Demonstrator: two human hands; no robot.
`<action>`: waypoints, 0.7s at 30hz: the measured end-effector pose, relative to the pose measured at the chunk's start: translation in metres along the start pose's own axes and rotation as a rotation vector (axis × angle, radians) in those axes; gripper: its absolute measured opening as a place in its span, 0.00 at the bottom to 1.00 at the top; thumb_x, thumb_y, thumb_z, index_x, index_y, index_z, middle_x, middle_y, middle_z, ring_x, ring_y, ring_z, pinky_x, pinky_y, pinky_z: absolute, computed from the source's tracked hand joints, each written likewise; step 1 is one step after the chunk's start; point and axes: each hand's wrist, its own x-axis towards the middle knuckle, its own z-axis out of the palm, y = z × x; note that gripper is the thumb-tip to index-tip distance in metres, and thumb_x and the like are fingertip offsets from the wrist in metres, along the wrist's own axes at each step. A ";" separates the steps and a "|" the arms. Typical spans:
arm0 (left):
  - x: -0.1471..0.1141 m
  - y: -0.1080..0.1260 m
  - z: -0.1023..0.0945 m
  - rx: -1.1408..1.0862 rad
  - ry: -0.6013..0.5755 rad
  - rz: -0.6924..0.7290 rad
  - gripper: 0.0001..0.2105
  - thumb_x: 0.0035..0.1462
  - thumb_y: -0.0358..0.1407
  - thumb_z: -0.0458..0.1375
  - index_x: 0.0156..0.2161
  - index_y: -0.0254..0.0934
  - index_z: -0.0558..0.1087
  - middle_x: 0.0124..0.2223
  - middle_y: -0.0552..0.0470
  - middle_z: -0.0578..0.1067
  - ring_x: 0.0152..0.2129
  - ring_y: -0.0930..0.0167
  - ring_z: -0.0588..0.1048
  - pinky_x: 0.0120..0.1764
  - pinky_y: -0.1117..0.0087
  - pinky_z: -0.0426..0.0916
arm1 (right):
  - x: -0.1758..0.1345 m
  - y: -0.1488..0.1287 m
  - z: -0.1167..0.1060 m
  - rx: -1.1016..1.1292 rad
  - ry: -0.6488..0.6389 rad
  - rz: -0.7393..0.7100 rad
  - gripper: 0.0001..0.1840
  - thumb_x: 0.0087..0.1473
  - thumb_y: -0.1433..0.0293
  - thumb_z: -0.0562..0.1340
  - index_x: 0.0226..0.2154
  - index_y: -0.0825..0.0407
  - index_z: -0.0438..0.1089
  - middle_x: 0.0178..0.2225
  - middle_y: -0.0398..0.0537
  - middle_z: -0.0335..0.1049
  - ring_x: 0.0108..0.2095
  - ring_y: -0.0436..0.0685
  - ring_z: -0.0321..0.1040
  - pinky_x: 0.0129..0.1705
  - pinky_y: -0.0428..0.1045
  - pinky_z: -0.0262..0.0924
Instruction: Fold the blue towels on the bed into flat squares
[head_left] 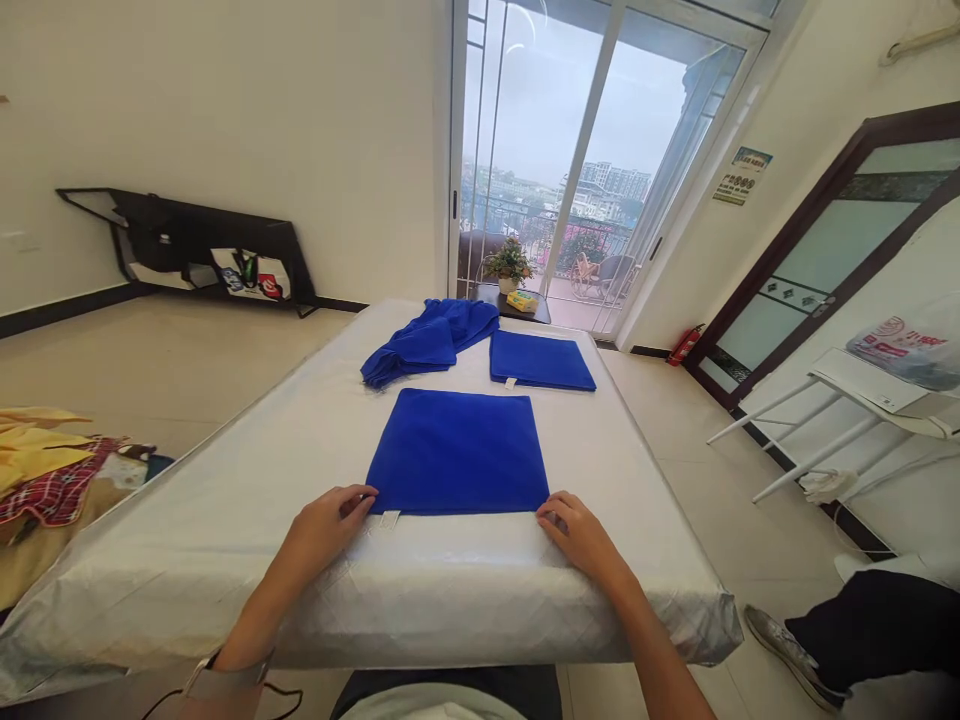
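Observation:
A flat, squarish blue cloth (pixel 461 455) with a small white tag (pixel 390 520) at its near edge lies spread on the plastic-covered surface (pixel 285 450) before me. My left hand (pixel 330 525) pinches its near left corner between thumb and fingers. At the near right corner, my right hand (pixel 576 530) grips the cloth in the same way. Farther back lies a similar flat blue cloth (pixel 544 361), also tagged. Left of that one is a crumpled heap of blue cloth (pixel 431 340), apart from both hands.
Yellow and plaid fabrics (pixel 52 470) are piled at the left. On the right stand a white stool (pixel 862 385) with a plastic bag (pixel 911 345) and a person's leg and shoe (pixel 787 650). A potted plant (pixel 510 265) sits near the sliding door.

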 end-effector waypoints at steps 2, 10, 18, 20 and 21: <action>-0.002 0.000 -0.002 -0.023 -0.006 0.002 0.22 0.53 0.54 0.51 0.41 0.44 0.80 0.36 0.51 0.80 0.31 0.64 0.77 0.35 0.67 0.70 | 0.005 0.002 0.000 -0.045 0.029 -0.025 0.10 0.62 0.71 0.59 0.43 0.46 0.74 0.45 0.48 0.72 0.46 0.58 0.71 0.50 0.55 0.67; -0.008 -0.011 -0.006 -0.150 -0.043 0.070 0.22 0.51 0.54 0.56 0.43 0.43 0.80 0.40 0.49 0.82 0.34 0.64 0.79 0.37 0.67 0.73 | 0.017 0.011 0.004 -0.214 0.068 -0.161 0.12 0.64 0.70 0.55 0.42 0.46 0.74 0.43 0.49 0.75 0.43 0.59 0.73 0.45 0.56 0.71; -0.009 -0.001 -0.017 -0.115 0.275 0.259 0.23 0.56 0.59 0.54 0.40 0.44 0.80 0.41 0.48 0.82 0.38 0.62 0.79 0.41 0.65 0.73 | 0.011 0.002 -0.006 0.059 0.206 -0.190 0.12 0.67 0.67 0.54 0.45 0.46 0.72 0.43 0.48 0.74 0.39 0.55 0.74 0.44 0.52 0.72; -0.013 0.011 -0.026 -0.097 0.382 0.312 0.21 0.58 0.57 0.54 0.40 0.44 0.80 0.40 0.49 0.81 0.37 0.63 0.79 0.40 0.65 0.73 | 0.006 -0.008 -0.018 0.109 0.265 -0.204 0.11 0.66 0.67 0.55 0.43 0.47 0.72 0.41 0.48 0.75 0.37 0.54 0.74 0.43 0.51 0.73; -0.015 0.017 -0.031 -0.094 0.435 0.325 0.20 0.59 0.55 0.54 0.40 0.44 0.79 0.41 0.49 0.80 0.36 0.65 0.78 0.39 0.66 0.73 | 0.004 -0.013 -0.025 0.120 0.289 -0.216 0.10 0.66 0.67 0.56 0.43 0.47 0.72 0.40 0.47 0.75 0.37 0.54 0.74 0.42 0.51 0.73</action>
